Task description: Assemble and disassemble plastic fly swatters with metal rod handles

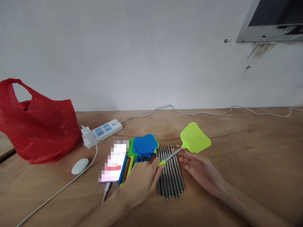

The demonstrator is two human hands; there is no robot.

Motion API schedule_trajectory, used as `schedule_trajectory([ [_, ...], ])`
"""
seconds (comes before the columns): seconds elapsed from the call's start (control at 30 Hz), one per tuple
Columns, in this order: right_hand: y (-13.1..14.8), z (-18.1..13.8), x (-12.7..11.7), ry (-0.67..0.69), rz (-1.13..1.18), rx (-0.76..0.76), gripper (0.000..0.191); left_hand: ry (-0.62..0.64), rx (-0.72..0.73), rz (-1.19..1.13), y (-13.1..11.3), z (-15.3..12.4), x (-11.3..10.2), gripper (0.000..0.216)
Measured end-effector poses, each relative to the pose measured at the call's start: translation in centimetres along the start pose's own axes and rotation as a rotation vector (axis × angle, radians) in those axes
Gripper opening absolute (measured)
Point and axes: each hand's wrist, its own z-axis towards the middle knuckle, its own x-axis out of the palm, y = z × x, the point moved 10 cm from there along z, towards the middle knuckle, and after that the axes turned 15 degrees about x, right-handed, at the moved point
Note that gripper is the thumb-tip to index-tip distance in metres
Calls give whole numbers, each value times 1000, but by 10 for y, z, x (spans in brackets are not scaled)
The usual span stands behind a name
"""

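My left hand [144, 178] is closed round the yellow-green handle of a fly swatter [195, 137]. Its metal shaft slants up to the right, over a row of several metal rods [170, 176] lying side by side on the table. Close to the swatter's head, my right hand [197, 168] has its palm turned up and its fingers loosely spread under the shaft; whether they touch it I cannot tell. Left of the rods lies a stack of blue and green fly swatters [145, 145], with coloured handles partly hidden behind my left hand.
A lit phone [115, 164] with a charging cable lies left of the stack. Further left are a white power strip [104, 131], a white computer mouse [80, 166] and a red plastic bag [44, 129]. A white cord [201, 113] runs along the wall.
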Motion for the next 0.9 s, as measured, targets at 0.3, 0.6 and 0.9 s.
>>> schedule_trajectory([
  [0.3,-3,-3,15,-19,-37,-152,20,-53,-49,-303,-16,-2,10,39],
  [0.6,40,-4,-20,-135,63,-324,20,222,-367,-1715,-31,-35,44,54],
  [0.9,25,13,-6,-95,-95,-154,31,-312,-124,-429,27,-26,-26,43],
])
